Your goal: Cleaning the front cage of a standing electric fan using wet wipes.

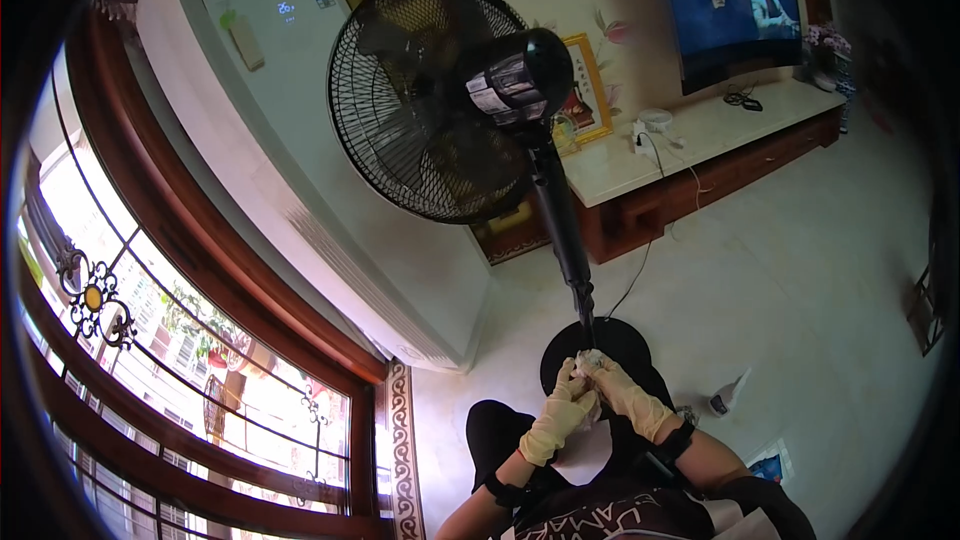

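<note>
Both my hands wear pale yellow gloves and meet over my lap, in front of the round black base [555,349] of a standing fan. My right hand [626,397] has its fingers closed on a crumpled whitish wad [592,361], perhaps cloth or tissue. My left hand [559,416] is beside it, fingers bent, touching whitish crumpled material; how firmly it holds this is hard to tell. The fan's black pole [562,225] rises from behind my hands to the motor housing [525,79] and wire cage [427,97]. A white sheet-like thing [589,454] lies below my hands.
A white floor-standing air conditioner [315,142] and a window [225,360] are at the left. A low cabinet [705,142] with a power strip stands ahead, below a television [735,7]. A white-and-grey bottle [726,399] and a blue packet [769,467] lie on the floor at right; a cable runs behind the fan.
</note>
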Action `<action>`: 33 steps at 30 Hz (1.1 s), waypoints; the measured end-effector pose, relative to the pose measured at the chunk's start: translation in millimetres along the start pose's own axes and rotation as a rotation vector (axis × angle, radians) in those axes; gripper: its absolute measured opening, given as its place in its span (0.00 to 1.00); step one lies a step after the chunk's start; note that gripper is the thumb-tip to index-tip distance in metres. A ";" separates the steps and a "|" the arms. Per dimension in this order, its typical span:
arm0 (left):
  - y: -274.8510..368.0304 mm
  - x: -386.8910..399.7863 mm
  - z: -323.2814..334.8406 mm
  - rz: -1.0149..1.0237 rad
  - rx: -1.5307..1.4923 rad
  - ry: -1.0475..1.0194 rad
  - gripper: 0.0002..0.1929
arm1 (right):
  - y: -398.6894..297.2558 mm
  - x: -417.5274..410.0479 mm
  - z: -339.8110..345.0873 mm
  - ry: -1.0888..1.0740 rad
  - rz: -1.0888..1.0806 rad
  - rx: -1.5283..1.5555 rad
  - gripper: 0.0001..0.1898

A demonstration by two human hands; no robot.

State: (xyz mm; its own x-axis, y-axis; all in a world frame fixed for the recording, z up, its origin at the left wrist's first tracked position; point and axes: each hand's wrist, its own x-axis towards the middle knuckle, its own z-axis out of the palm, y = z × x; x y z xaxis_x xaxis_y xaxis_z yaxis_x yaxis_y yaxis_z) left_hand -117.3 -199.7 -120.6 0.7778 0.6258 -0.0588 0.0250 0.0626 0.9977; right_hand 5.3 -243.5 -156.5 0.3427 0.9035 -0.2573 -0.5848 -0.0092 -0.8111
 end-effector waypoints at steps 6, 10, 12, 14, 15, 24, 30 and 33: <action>-61.5 36.9 -21.1 -0.286 -0.764 -0.196 0.14 | 17.8 49.3 -26.2 0.139 0.131 0.304 0.08; -62.1 57.6 -25.2 0.094 -0.241 -0.281 0.20 | 34.7 92.7 -52.4 0.168 0.034 0.183 0.09; -0.8 91.2 -28.3 0.123 0.635 -0.607 0.23 | 7.0 108.3 -59.5 0.157 0.144 -0.077 0.05; 67.4 125.6 -30.4 -0.193 0.578 -0.754 0.24 | -32.9 134.8 -57.6 0.227 0.311 0.011 0.04; 75.9 139.9 -32.6 -0.149 0.629 -0.847 0.23 | -42.6 150.6 -68.6 0.121 0.401 -0.195 0.05; 132.5 144.0 -47.7 -0.432 0.729 -0.878 0.19 | -136.7 77.7 -48.4 0.163 0.563 -0.807 0.07; 194.2 71.4 -107.7 -0.478 0.723 -0.305 0.26 | -177.4 0.2 6.0 0.407 0.614 -0.390 0.09; 193.9 28.2 -165.2 -0.110 0.875 -0.096 0.17 | -225.7 -15.5 72.2 0.275 0.681 -0.459 0.13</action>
State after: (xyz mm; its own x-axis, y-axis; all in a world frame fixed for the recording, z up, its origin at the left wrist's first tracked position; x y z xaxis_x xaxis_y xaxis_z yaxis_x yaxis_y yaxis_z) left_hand -194.3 -41.4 65.8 0.7911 0.5807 -0.1923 0.5435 -0.5229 0.6566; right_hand 78.9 -224.4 68.4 0.2260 0.5031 -0.8341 -0.3933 -0.7362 -0.5507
